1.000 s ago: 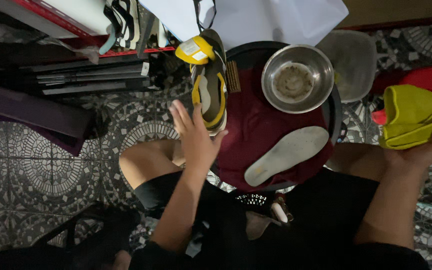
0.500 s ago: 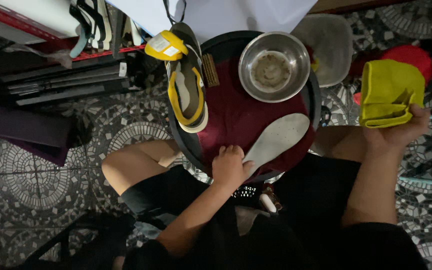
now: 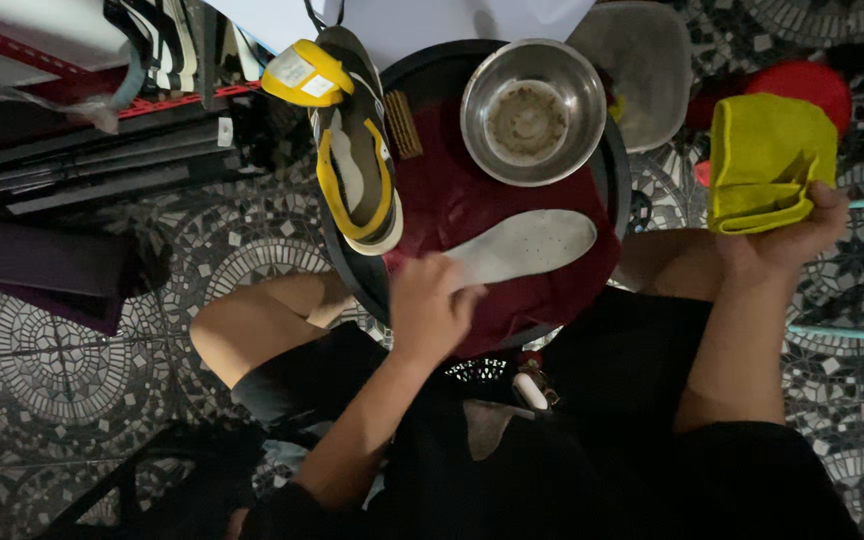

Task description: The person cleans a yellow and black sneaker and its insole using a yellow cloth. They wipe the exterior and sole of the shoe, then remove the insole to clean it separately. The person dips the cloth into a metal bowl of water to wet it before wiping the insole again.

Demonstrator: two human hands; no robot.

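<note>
My left hand [image 3: 430, 305] rests on the near end of a white insole [image 3: 532, 242], fingers closing on it. The insole lies on a dark red cloth [image 3: 457, 195] that covers a round black tray [image 3: 432, 70]. A black and yellow shoe [image 3: 357, 175] sits sole-up-side open at the tray's left edge. A steel bowl [image 3: 532, 108] with brownish residue stands at the tray's far side. My right hand [image 3: 787, 240] is off to the right, gripping a folded yellow cloth [image 3: 767, 160].
A small brown brush [image 3: 402, 123] lies beside the shoe. A grey plastic basin [image 3: 642, 70] and a red object [image 3: 802, 80] stand beyond the tray. Black bars and a red-edged rack [image 3: 102, 150] fill the left. Patterned tile floor [image 3: 72, 330] surrounds my knees.
My left hand moved from beside the shoe down and right onto the near end of the insole. My right hand kept hold of the yellow cloth, shifting slightly with the view.
</note>
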